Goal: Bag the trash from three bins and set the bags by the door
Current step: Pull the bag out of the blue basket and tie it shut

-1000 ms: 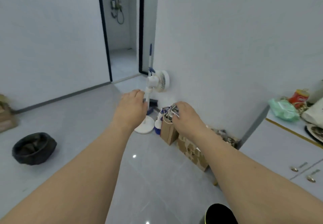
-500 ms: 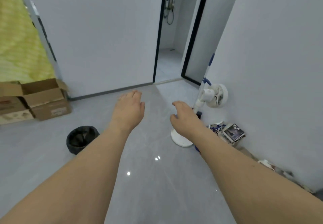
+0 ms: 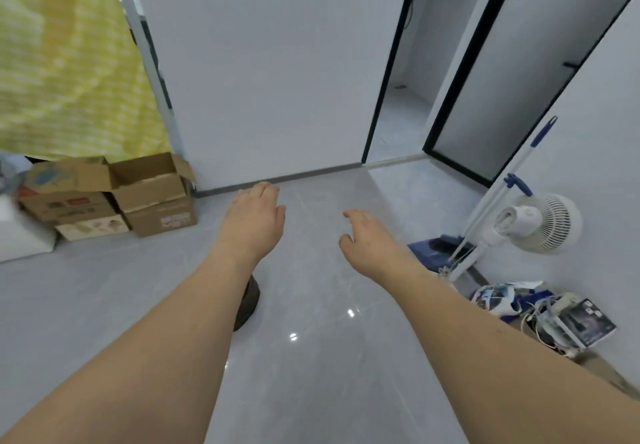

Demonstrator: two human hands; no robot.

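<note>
A low black bin (image 3: 250,301) with a dark liner stands on the grey floor; my left forearm covers most of it, so only its right edge shows. My left hand (image 3: 254,220) hovers above and beyond it, fingers loosely apart, holding nothing. My right hand (image 3: 369,241) is out in front at the same height, fingers spread and empty. An open doorway (image 3: 398,104) with a black frame lies ahead to the right.
Stacked cardboard boxes (image 3: 138,197) sit at the left wall under a yellow curtain (image 3: 65,62). A white standing fan (image 3: 535,223), a mop handle (image 3: 512,169), a blue dustpan (image 3: 433,247) and a pile of packets and cables (image 3: 554,312) line the right wall.
The view has swung left: the fan and clutter slid to the right, the boxes and curtain came in. My right hand left the paper bag; the bin now lies under my left arm.
</note>
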